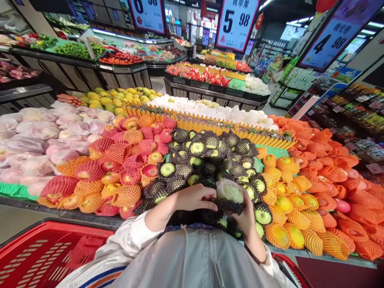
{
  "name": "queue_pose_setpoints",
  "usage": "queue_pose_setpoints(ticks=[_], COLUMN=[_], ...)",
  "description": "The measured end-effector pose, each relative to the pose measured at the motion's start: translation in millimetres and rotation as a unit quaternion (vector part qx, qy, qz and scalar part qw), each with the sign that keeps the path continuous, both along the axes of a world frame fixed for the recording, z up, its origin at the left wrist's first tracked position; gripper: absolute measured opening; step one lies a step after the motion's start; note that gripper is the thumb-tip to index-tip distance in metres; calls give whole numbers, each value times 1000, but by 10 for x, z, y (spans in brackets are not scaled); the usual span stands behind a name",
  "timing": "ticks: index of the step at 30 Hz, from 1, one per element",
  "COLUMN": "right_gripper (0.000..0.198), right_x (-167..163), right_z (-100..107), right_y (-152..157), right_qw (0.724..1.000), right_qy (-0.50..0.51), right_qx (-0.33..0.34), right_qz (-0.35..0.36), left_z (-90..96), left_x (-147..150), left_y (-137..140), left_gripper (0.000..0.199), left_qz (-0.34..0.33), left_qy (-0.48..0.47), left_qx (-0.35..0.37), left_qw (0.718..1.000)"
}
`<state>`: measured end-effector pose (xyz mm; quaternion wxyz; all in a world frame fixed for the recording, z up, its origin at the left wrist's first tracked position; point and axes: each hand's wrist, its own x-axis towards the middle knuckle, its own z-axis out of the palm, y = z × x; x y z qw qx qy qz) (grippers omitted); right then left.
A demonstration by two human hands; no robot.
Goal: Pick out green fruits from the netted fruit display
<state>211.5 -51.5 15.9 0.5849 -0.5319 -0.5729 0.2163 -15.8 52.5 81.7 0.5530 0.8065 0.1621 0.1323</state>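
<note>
Closest to the lens, a pale jacket [192, 256] filling the bottom of the head view, with a red basket [45, 252] down at the left. Just above, both hands up at the near edge of the fruit display: left hand [195, 198] curled over the top of a black net sleeve [229, 207], fingers pinching it; right hand [247, 218] cupped under and beside it, closed on the same bundle. Sitting in that sleeve, a green apple [230, 192], pale and half bared, held just clear of the pile of green apples [210, 156] in matching black nets. By the look of it, mid-way through working sleeve and apple against each other; whether coming off or going on, impossible to call. Any next move here asking for a firm hold on the fruit and a light tug on the net, so as not to knock the neighbours loose. Red-netted apples [135, 160] to the left, orange-netted fruit [285, 204] to the right, a price sign [237, 22] overhead. Hidden: right fingertips behind the bundle, the apple's underside, the basket's inside mostly cut off by the frame edge.
</note>
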Motion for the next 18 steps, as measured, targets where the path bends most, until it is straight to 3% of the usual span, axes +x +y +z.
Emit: queue_pose_setpoints(ticks=[2,7,10,12,15,18], right_gripper=[67,59,58,60,59,67], right_x=[-18,-83,-90,-75,-22,64], right_z=[16,141,232,284,314,247], right_y=[23,17,14,41,119,201], right_qw=[1000,996,991,986,979,984], right_qy=[7,7,-19,-49,-111,-109], right_qx=[-16,-52,-47,-47,-48,-53], right_qz=[10,72,122,152,166,131], left_z=[-35,-240,-474,-642,-827,-869], left_x=[37,151,227,301,426,504], left_y=[20,112,84,1,-145,-203], left_gripper=[50,48,64,75,75,71], left_qz=[12,160,90,53,92,142], left_qy=[-26,-124,-138,-148,-162,-197], left_qx=[-14,12,-111,-224,-388,-467], left_qw=[999,979,980,962,903,850])
